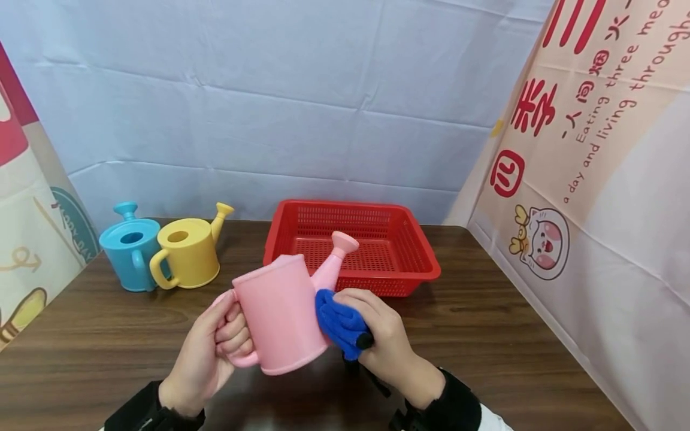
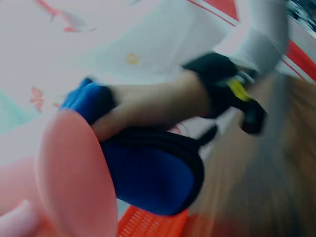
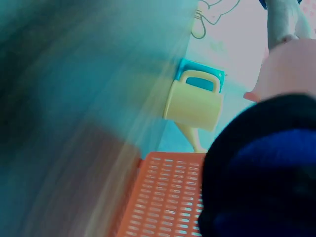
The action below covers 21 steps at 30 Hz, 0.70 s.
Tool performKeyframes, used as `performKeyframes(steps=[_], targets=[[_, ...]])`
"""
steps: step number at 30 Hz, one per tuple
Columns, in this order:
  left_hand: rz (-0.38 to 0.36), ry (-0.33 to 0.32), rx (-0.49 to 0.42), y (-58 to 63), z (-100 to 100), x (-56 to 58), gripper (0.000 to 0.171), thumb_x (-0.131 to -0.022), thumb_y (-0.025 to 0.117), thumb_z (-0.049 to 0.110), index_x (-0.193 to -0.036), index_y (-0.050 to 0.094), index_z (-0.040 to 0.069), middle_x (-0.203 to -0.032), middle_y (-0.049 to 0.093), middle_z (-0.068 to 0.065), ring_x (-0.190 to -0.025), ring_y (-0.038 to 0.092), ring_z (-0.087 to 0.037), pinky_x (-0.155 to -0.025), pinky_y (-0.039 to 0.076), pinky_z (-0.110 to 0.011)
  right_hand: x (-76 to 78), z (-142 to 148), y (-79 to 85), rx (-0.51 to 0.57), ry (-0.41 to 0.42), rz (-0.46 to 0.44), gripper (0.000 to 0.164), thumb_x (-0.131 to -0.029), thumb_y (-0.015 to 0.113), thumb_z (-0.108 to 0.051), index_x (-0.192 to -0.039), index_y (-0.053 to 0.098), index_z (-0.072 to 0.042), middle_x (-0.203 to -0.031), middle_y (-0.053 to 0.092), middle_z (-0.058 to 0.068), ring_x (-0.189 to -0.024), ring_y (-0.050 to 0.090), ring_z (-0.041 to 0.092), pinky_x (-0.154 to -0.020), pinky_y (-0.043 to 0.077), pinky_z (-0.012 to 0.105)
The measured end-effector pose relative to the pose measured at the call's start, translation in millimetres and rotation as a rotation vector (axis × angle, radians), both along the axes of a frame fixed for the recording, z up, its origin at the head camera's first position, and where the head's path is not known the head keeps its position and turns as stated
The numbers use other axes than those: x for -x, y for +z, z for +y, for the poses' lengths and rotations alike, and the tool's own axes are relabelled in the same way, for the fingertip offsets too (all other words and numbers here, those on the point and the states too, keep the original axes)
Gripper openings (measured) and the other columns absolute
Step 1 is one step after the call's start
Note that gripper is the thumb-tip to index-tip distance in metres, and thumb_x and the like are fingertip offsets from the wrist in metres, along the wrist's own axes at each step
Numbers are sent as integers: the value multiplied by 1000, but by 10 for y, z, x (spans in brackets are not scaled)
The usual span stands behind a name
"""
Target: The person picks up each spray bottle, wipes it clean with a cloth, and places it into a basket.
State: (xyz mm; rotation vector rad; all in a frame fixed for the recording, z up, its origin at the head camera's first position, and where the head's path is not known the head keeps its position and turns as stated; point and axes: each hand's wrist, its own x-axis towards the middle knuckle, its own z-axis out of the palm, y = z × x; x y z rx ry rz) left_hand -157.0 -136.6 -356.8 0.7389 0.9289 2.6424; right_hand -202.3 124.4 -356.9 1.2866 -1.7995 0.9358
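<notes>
In the head view a pink watering can [image 1: 283, 317] is held up over the table, tilted, its spout pointing up to the right. My left hand [image 1: 207, 353] grips it by the handle, fingers curled round. My right hand [image 1: 385, 335] holds a bunched blue cloth [image 1: 342, 323] with black trim against the can's side, just under the spout. The left wrist view shows the pink can's round bottom [image 2: 76, 173] close up, with the cloth's loose part [image 2: 148, 173] hanging beside it. In the right wrist view the cloth [image 3: 276, 153] covers much of the can.
A red perforated basket [image 1: 420, 272] stands on the brown wooden table [image 1: 496, 341] behind the can. To the left, a yellow watering can [image 1: 191, 254] and a blue watering can [image 1: 126, 254] stand side by side. Fabric sheets [image 1: 242, 108] hang at the back and sides.
</notes>
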Motion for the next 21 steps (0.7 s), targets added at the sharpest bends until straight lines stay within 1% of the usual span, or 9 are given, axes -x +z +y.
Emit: performKeyframes(steps=[2, 4, 7, 11, 13, 15, 17, 19, 21], targets=[[-50, -74, -100, -2, -33, 19, 44, -104, 12, 28, -78, 41, 9, -59, 20, 0, -47, 16, -13, -48, 16, -25, 6, -9, 0, 35, 92, 20, 38, -88, 65, -22, -116, 55, 2, -111, 56, 18, -100, 59, 29, -92, 44, 32], [-92, -141, -170, -15, -56, 35, 47, -104, 11, 32, -79, 43, 8, -60, 20, 1, -48, 16, -13, -50, 17, -25, 8, -23, 19, 66, 157, 48, 37, -88, 65, -20, -115, 54, 2, -109, 56, 20, -99, 59, 30, -91, 45, 32], [-124, -209, -220, -42, -69, 53, 50, -104, 12, 35, -80, 46, 7, -61, 20, 2, -49, 17, -12, -51, 17, -24, 4, -52, 79, 100, 190, 138, 33, -88, 64, -19, -113, 55, 2, -106, 56, 21, -96, 58, 31, -89, 46, 33], [-116, -292, -254, -84, -80, 76, 50, -103, 11, 37, -77, 42, 8, -60, 20, 3, -49, 17, -10, -51, 16, -23, 7, -100, 204, 138, 176, 287, 29, -88, 65, -16, -106, 58, 5, -102, 58, 21, -92, 57, 33, -84, 48, 36], [-103, -329, -251, -111, -78, 78, 50, -103, 9, 38, -78, 41, 9, -60, 20, 3, -48, 17, -10, -51, 16, -23, 18, -98, 267, 174, 156, 326, 27, -87, 65, -14, -104, 58, 6, -101, 58, 22, -92, 57, 33, -85, 48, 36], [-87, -363, -235, -142, -69, 70, 48, -103, 9, 38, -80, 39, 9, -60, 20, 4, -48, 17, -9, -51, 16, -22, 38, -70, 315, 225, 125, 332, 28, -87, 66, -14, -103, 58, 9, -100, 58, 23, -93, 57, 32, -86, 47, 34], [-74, -384, -214, -167, -53, 56, 47, -103, 8, 38, -81, 39, 9, -60, 20, 4, -48, 16, -10, -52, 16, -23, 47, -37, 340, 278, 92, 314, 31, -87, 66, -15, -103, 57, 11, -100, 57, 25, -95, 57, 31, -89, 46, 32], [-62, -402, -203, -181, -39, 41, 45, -102, 8, 39, -81, 36, 10, -60, 21, 4, -48, 16, -9, -52, 16, -23, 38, -18, 337, 323, 66, 290, 33, -88, 64, -16, -103, 56, 12, -101, 57, 26, -97, 57, 30, -91, 45, 31], [-54, -413, -197, -182, -29, 29, 46, -102, 7, 40, -81, 35, 11, -60, 21, 4, -49, 16, -10, -53, 17, -23, 12, -26, 317, 356, 63, 266, 36, -87, 65, -17, -104, 55, 14, -103, 56, 26, -100, 57, 29, -91, 45, 31]])
